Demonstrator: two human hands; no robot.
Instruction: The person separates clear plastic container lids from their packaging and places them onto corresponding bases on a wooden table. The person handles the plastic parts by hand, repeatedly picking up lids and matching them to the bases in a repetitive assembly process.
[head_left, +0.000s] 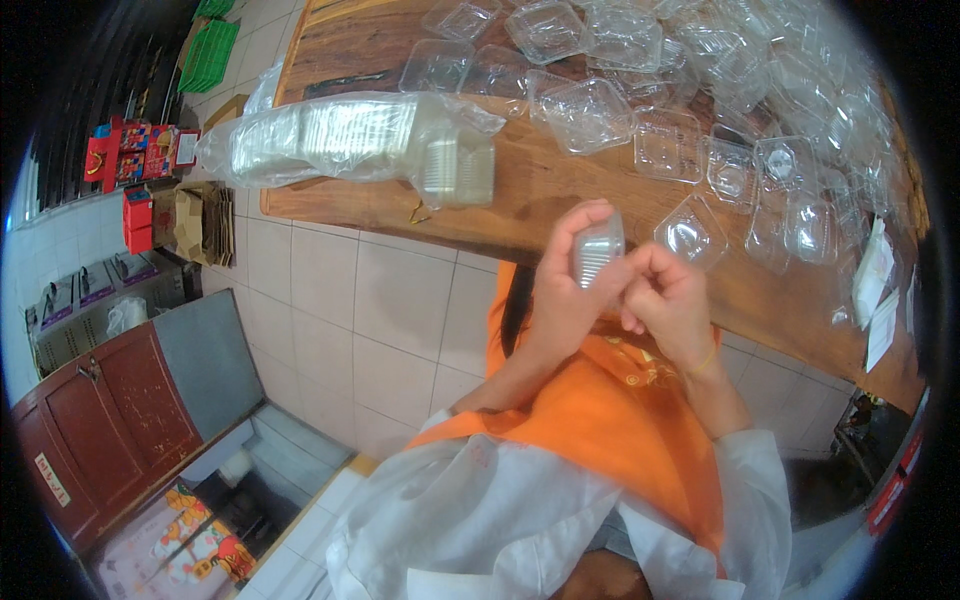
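Observation:
Near the front edge of a wooden table (525, 217), my left hand (562, 285) grips a small clear ribbed plastic container (598, 251), tilted up on its side. My right hand (670, 300) is beside it with curled fingers near the container's lower right; whether it pinches any part is hidden. To the left on the tabletop lies a long stack of nested clear plastic containers (322, 139) in a plastic bag, its right end sticking out. Many loose clear plastic containers (585, 112) spread over the back and right of the table, one (691, 232) just right of my hands.
White packets or papers (876, 285) lie at the table's right end. Left of the table are green plastic crates (208, 56), red boxes (137, 221) and folded brown paper bags (202, 223). A red-brown wooden door (105, 420) stands at the lower left.

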